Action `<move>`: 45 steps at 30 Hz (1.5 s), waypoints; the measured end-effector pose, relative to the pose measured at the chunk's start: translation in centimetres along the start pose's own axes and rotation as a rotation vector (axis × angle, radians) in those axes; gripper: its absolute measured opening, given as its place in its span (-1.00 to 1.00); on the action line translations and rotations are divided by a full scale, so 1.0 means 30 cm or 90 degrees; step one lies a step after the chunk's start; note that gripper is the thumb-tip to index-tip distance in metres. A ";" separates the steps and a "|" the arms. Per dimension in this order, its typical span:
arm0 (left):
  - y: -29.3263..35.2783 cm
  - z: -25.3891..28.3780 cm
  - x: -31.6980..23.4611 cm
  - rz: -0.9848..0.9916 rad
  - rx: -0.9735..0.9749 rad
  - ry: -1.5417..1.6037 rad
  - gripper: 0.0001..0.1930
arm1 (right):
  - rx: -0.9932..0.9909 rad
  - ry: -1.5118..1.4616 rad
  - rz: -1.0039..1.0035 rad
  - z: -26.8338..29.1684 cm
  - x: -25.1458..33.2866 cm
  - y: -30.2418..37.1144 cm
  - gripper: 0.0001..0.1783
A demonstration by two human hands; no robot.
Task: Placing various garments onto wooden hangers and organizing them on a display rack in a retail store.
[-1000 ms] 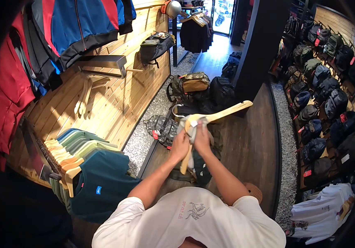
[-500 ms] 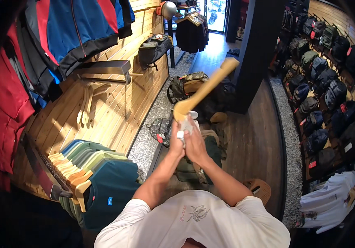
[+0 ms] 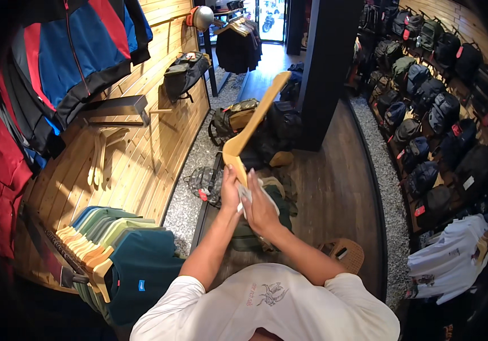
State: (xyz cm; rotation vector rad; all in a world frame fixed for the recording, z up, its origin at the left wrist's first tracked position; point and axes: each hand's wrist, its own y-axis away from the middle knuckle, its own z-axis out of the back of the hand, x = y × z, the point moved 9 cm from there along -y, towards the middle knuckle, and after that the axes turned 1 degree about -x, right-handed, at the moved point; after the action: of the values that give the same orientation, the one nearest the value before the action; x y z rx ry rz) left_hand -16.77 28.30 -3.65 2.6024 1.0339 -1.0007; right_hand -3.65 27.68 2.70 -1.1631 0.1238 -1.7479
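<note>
A light wooden clothes hanger (image 3: 255,122) is held up in front of me, one arm pointing up and away. My left hand (image 3: 231,190) grips its lower part. My right hand (image 3: 262,209) presses a white cloth (image 3: 246,196) against the hanger's lower arm. Both hands are close together at chest height, and the hanger's lower end is hidden behind them.
A rail of shirts on wooden hangers (image 3: 110,256) hangs at lower left below a slatted wooden wall (image 3: 141,148) with jackets (image 3: 68,57). Bags (image 3: 238,116) lie on the floor ahead. Backpacks (image 3: 425,108) line the right wall. White shirts (image 3: 454,261) hang at lower right.
The hanger has swung from lying nearly level to standing steeply upright. My hands stayed together on it, the right hand sliding the cloth along its lower arm.
</note>
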 end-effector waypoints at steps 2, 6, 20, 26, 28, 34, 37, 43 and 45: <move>-0.034 -0.001 -0.003 -0.041 -0.058 0.025 -0.68 | 0.032 0.038 0.050 -0.003 -0.060 0.109 -0.27; -0.038 -0.094 0.008 -0.067 -0.046 -0.028 -0.70 | 0.231 0.068 -0.310 0.041 -0.478 0.342 -0.51; 0.163 -0.250 0.262 0.130 0.037 -0.441 -0.82 | 0.088 0.341 0.144 0.595 -0.187 0.001 -0.27; 0.233 -0.279 0.254 0.006 0.077 -0.711 -0.84 | 0.145 0.243 0.179 0.548 -0.280 0.030 -0.13; 0.248 -0.278 0.260 -0.006 0.073 -0.655 -0.83 | 0.140 0.306 0.198 0.553 -0.306 0.057 -0.19; 0.291 -0.317 0.190 0.015 0.097 -0.654 -0.74 | 0.098 0.458 0.244 0.735 -0.546 0.148 -0.46; 0.285 -0.333 0.244 0.015 0.127 -0.694 -0.67 | 0.154 0.468 0.185 0.734 -0.547 0.187 -0.44; 0.279 -0.445 0.336 -0.096 0.191 -0.806 -0.70 | 0.109 0.339 0.053 0.670 -0.428 0.171 -0.36; 0.250 -0.396 0.272 -0.105 0.167 -0.813 -0.72 | 0.085 0.319 0.103 0.697 -0.457 0.180 -0.42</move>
State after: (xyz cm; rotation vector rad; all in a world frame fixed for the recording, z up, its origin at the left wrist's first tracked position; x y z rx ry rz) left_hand -1.19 31.69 -0.51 1.3723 0.7231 -2.4034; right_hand 16.13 43.87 2.09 -0.5836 0.3851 -1.8374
